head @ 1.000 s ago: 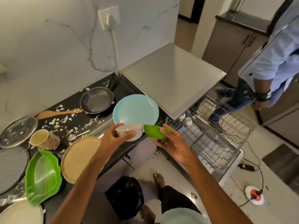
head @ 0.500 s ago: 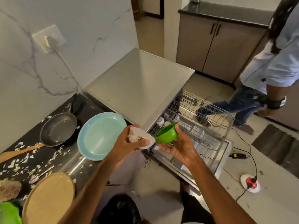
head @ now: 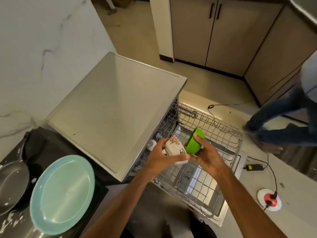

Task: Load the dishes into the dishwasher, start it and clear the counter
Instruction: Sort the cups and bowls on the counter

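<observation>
My left hand (head: 163, 158) grips a white floral bowl (head: 175, 148), tipped on its side. Beside it my right hand (head: 206, 156) holds a small green bowl (head: 194, 143), also tilted, with the thumb over its rim. Both bowls hang over the pulled-out wire rack (head: 221, 134) of the open dishwasher (head: 113, 107). A couple of white cups (head: 151, 144) stand in the rack's left part. A light blue plate (head: 62, 194) lies on the dark counter at lower left, next to a dark frying pan (head: 12, 182).
Food scraps (head: 10, 219) are scattered on the counter. Another person's legs (head: 281, 127) stand on the floor to the right of the rack. A black cable runs to a red-and-white floor socket (head: 269, 200). Brown cabinets (head: 214, 30) line the back.
Both hands have carried the two bowls from the counter rightwards over the dishwasher rack, and the bowls have tipped onto their sides. My view has swung right; the other person stepped further right.
</observation>
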{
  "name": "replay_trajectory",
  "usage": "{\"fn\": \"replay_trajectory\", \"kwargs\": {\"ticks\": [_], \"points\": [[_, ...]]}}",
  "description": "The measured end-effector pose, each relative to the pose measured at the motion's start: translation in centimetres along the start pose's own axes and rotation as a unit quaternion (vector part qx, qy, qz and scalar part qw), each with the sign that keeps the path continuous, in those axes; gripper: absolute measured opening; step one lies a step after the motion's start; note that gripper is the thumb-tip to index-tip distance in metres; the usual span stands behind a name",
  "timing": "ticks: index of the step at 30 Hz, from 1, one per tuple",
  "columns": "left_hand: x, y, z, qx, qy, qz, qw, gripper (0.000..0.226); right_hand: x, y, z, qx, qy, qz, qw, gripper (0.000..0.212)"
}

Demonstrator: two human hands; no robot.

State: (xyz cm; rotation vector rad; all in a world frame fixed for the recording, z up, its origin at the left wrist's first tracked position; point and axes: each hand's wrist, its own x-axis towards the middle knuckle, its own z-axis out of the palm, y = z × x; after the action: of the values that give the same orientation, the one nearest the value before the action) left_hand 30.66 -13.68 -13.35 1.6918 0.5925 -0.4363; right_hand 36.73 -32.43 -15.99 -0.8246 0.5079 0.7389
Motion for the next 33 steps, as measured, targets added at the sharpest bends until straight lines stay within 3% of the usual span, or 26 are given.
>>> {"fn": "replay_trajectory", "kwargs": {"ticks": [6,11,16,21,29,33], "points": [[10.1,-2.5,2.3,0.057,0.038,-0.041,0.997,0.1,8.1,-0.5,-3.3,-0.062,0.086,-0.031,0.994,0.055],[18.8,-6.2,3.5,0.099,0.079,-0.033,0.991,0.104,15.5,0.9,-6.7,-0.176,0.168,-0.088,0.966,0.085],[27.0,-8.4,4.4,0.191,0.167,-0.018,0.967,0.117,21.3,1.2,-8.7,-0.318,0.244,-0.134,0.906,0.101],[32.7,-8.3,4.9,0.233,0.213,-0.008,0.949,0.115,25.9,1.4,-9.5,-0.431,0.253,-0.177,0.848,0.112],[37.4,-8.2,5.1,0.369,0.213,-0.048,0.903,0.106,29.8,2.7,-9.8,-0.569,0.292,-0.211,0.739,0.116],[37.8,-9.2,4.9,0.431,0.202,-0.03,0.879,0.108,31.6,3.3,-10.1,-0.636,0.262,-0.206,0.696,0.117]]}}
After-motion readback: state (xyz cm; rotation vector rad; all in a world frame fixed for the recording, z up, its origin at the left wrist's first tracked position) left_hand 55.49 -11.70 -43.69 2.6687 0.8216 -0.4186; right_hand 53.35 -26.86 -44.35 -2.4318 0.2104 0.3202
